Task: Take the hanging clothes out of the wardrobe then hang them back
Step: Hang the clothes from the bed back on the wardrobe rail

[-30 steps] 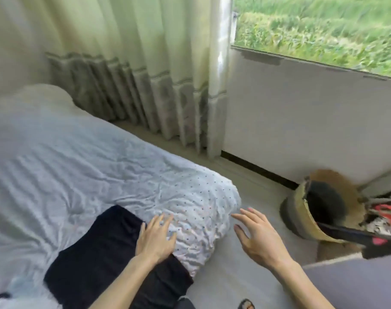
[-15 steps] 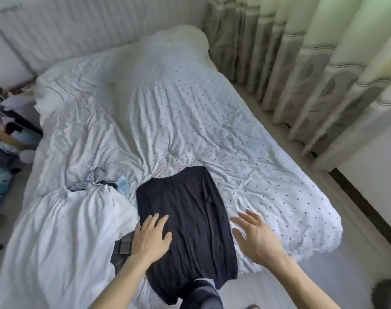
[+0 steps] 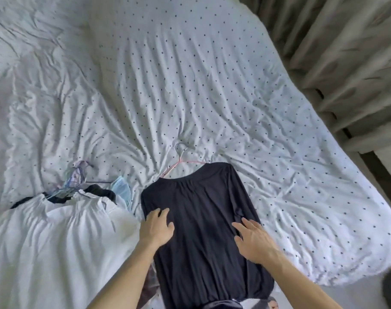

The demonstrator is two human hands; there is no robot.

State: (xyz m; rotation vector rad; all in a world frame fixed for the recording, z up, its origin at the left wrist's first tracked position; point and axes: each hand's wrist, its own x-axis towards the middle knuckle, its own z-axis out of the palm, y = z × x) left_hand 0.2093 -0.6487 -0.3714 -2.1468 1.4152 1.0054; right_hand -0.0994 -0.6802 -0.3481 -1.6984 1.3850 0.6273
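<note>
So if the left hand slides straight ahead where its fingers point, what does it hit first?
The left hand lies on the dark top, so it would slide over more of that, then probably meet the pink hanger at the neckline.

You have nothing to read here: no lettering, label, brand or number shows on the dark top [image 3: 203, 230], the white garment [image 3: 56, 241] or the dotted sheet [image 3: 212, 85].
</note>
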